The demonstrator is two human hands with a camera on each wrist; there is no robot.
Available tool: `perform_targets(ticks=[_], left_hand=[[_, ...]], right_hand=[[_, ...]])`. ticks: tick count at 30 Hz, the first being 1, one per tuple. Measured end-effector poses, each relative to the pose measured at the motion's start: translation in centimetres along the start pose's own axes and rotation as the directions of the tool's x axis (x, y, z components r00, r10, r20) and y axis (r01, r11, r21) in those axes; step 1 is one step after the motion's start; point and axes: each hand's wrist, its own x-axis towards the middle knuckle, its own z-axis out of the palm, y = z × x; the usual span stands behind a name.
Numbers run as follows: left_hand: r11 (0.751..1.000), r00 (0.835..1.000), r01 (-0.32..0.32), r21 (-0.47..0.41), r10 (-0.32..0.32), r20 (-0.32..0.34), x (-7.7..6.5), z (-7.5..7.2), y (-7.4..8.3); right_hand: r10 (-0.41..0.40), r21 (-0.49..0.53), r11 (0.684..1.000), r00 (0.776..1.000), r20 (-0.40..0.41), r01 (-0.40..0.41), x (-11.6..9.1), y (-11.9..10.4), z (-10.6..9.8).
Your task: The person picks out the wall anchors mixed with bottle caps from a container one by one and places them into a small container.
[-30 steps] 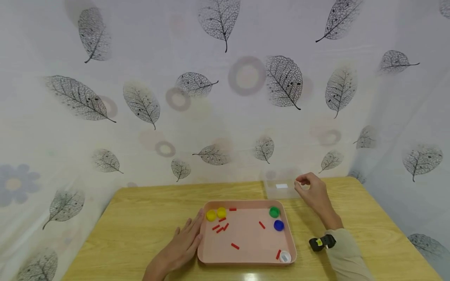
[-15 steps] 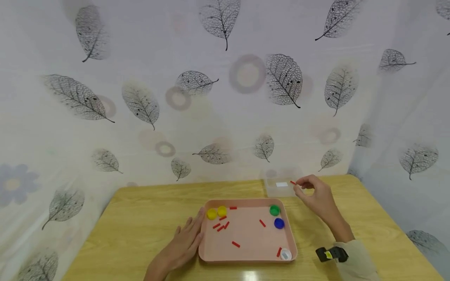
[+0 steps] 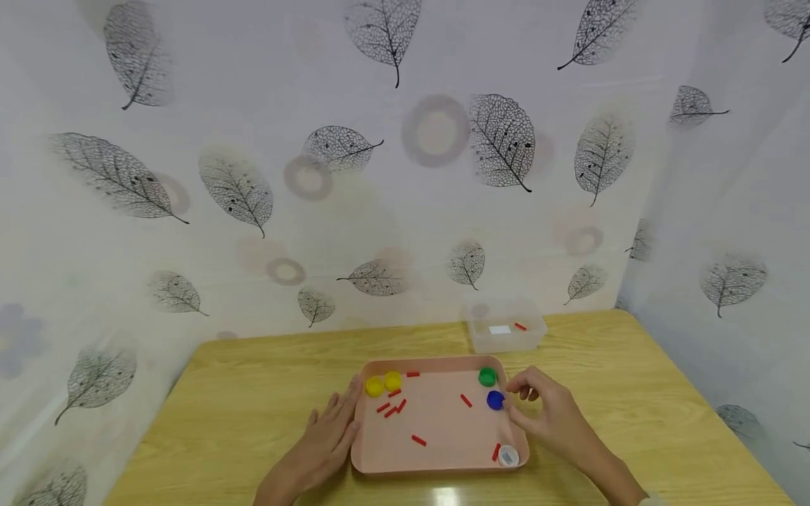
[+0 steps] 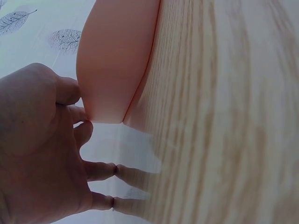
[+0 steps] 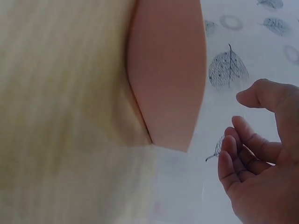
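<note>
A pink tray [image 3: 443, 436] lies on the table with small red sticks [image 3: 419, 440] scattered in it. Two yellow caps [image 3: 383, 384] sit in its far left corner, a green cap [image 3: 487, 377] and a blue cap [image 3: 496, 400] along the right side, a white cap [image 3: 508, 456] at the near right. My left hand [image 3: 323, 439] rests against the tray's left wall, fingers extended. Over the right rim, beside the blue cap, hovers my right hand [image 3: 550, 418]; its thumb and fingers are apart with nothing between them in the right wrist view.
Behind the tray stands a clear plastic box [image 3: 506, 342] with a white label [image 3: 500, 329] and one red stick [image 3: 520, 327] showing in it. A leaf-patterned curtain [image 3: 380, 211] hangs along the table's back edge.
My right hand has let go of a red stick at the clear box, where it now lies, and moved toward me to the tray's right rim. The left hand stays at the tray.
</note>
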Motion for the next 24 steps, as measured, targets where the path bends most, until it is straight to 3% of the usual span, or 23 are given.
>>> perform_targets(ticks=[7,13,19,24], left_hand=[[1.0,1.0,0.008,0.004,-0.008,0.006,0.1,-0.1,-0.1],[1.0,1.0,0.012,-0.001,-0.012,0.014,0.1,-0.2,-0.1],[1.0,1.0,0.001,-0.009,-0.001,0.006,0.0,-0.3,-0.2],[1.0,1.0,-0.012,-0.016,0.012,0.004,0.0,-0.3,-0.2]], right_hand=[[-0.021,0.001,1.0,0.999,0.031,0.021,-2.3,-1.2,1.2],[0.063,-0.032,0.998,0.993,0.098,-0.06,-3.1,-2.1,1.6],[0.24,-0.209,0.959,0.942,0.235,-0.193,-2.4,-2.9,1.7],[0.305,-0.305,0.929,0.903,0.303,-0.211,-1.7,-3.5,1.9]])
